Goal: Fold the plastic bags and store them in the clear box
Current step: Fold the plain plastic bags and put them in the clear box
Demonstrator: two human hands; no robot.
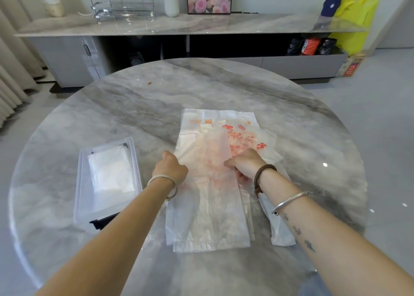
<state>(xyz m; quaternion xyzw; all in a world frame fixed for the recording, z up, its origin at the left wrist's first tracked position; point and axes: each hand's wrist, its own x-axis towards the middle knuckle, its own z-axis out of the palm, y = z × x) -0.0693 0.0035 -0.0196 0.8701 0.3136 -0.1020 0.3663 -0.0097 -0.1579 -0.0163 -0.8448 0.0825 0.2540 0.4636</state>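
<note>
My right hand (245, 162) was pinched shut on a flap of the top plastic bag (210, 183), fingers curled under the film, drawing that edge across toward my left. My left hand (171, 168) was closed in a loose fist on the opposite long edge of the same bag, pinning it; whether it actually gripped the film or only pressed on it, I could not tell. Between the two hands the bag lay lengthways in a narrow strip, so I judged the lengthwise fold was in progress, not finished.

Under and beyond the grip lay a second bag with red print (242, 134), flat and unfolded, and just right of my right wrist another pale piece of film (280, 233) showed, possibly a handle or a third bag.

Left of my left hand, a little apart, sat the clear box (107, 183), lid off, already holding folded white plastic (111, 172). So some storing looked done; this bag needed more folds, and at least one bag was untouched on the marble table (134, 107).
</note>
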